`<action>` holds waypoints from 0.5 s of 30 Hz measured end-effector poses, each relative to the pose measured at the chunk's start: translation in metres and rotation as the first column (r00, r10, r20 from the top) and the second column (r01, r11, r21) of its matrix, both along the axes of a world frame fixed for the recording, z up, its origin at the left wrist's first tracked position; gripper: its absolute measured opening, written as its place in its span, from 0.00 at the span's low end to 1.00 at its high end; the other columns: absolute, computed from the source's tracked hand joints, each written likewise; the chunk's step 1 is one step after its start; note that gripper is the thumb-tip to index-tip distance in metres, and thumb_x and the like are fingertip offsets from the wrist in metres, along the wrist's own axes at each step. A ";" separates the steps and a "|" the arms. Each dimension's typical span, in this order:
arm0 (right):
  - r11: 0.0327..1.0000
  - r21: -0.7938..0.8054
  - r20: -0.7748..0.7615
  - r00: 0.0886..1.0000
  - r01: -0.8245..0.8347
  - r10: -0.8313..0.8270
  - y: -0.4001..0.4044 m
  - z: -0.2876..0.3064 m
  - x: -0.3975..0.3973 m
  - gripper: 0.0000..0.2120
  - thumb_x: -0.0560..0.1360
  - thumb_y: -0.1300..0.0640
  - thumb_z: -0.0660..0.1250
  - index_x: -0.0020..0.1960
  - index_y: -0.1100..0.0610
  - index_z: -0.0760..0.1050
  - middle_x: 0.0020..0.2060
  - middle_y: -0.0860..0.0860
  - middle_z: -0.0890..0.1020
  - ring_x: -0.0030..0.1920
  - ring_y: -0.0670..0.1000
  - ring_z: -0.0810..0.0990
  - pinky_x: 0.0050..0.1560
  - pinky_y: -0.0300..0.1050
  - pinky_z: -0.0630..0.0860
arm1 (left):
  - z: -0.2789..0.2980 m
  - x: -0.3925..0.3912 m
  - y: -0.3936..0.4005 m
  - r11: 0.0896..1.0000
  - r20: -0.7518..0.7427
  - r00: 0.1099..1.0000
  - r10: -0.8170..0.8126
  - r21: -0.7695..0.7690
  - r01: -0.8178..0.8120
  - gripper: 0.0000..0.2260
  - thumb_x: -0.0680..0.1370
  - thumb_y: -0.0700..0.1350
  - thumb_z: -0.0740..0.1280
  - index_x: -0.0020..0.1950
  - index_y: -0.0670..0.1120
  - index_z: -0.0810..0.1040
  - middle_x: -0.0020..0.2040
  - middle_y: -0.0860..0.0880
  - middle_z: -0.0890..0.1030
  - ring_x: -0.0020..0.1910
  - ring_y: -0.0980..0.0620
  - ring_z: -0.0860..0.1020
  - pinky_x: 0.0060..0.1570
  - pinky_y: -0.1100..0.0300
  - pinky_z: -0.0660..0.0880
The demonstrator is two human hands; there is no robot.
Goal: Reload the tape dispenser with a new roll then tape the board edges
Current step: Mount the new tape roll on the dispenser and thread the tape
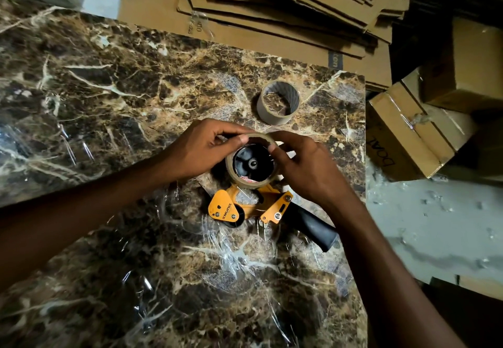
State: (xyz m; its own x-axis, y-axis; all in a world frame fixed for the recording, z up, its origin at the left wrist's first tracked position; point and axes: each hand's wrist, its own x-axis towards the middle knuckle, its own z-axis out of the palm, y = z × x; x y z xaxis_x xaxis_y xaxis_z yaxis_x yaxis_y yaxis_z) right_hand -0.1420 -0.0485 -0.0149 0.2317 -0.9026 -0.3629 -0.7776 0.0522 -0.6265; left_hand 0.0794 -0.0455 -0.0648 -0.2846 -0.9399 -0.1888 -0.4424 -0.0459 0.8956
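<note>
Both hands, left hand (pixel 206 146) and right hand (pixel 304 168), pinching new roll (pixel 251 181), probably seating it on dispenser (pixel 245 206) hub.

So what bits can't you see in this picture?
Head view only:
- Far rim of the roll: covered by the left hand and right hand.
- Dispenser handle end: tucked under the right forearm.
- Tape's loose end: hidden under the fingers.
- Print on the cardboard stack: too small, partly cut off.
</note>
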 end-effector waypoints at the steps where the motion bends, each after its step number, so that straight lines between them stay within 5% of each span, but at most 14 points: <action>1: 0.999 0.021 0.028 0.999 0.025 -0.026 0.000 -0.004 0.000 0.13 0.81 0.46 0.63 0.64 0.43 0.78 0.52 0.50 0.86 0.45 0.54 0.86 0.51 0.53 0.82 | 0.000 0.000 0.002 1.000 -0.009 1.000 -0.010 -0.016 0.010 0.13 0.84 0.46 0.67 0.69 0.55 0.79 0.65 0.55 0.83 0.59 0.64 0.82 0.57 0.62 0.82; 7: 0.970 0.147 0.234 0.946 0.196 -0.226 0.006 -0.018 -0.003 0.11 0.75 0.44 0.67 0.56 0.35 0.80 0.50 0.50 0.87 0.47 0.53 0.87 0.48 0.60 0.84 | 0.002 -0.006 0.005 0.999 -0.075 0.997 -0.034 -0.041 0.031 0.14 0.86 0.45 0.65 0.71 0.51 0.80 0.64 0.56 0.83 0.60 0.65 0.82 0.56 0.66 0.81; 10: 0.932 0.251 0.336 0.879 0.262 -0.338 0.005 -0.017 -0.007 0.10 0.78 0.52 0.70 0.59 0.44 0.83 0.49 0.53 0.86 0.45 0.62 0.87 0.44 0.66 0.83 | 0.000 -0.006 0.003 1.000 -0.085 0.996 -0.026 -0.019 0.025 0.14 0.86 0.46 0.65 0.71 0.52 0.80 0.64 0.57 0.83 0.60 0.64 0.82 0.57 0.63 0.81; 15: 0.889 0.361 0.435 0.792 0.283 -0.429 0.004 -0.015 -0.010 0.11 0.78 0.58 0.71 0.60 0.54 0.84 0.51 0.58 0.87 0.53 0.64 0.84 0.54 0.69 0.80 | -0.007 -0.008 0.001 1.000 -0.073 0.997 -0.029 -0.009 0.029 0.15 0.87 0.48 0.63 0.73 0.52 0.79 0.64 0.54 0.84 0.60 0.62 0.83 0.56 0.57 0.83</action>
State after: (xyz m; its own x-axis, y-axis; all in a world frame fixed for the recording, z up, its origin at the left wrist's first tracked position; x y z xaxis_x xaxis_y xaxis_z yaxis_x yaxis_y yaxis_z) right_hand -0.1525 -0.0447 -0.0303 0.1244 -0.8424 -0.5242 -0.2615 0.4818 -0.8363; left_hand 0.0712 -0.0444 -0.0718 -0.3245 -0.9324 -0.1593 -0.3772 -0.0268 0.9257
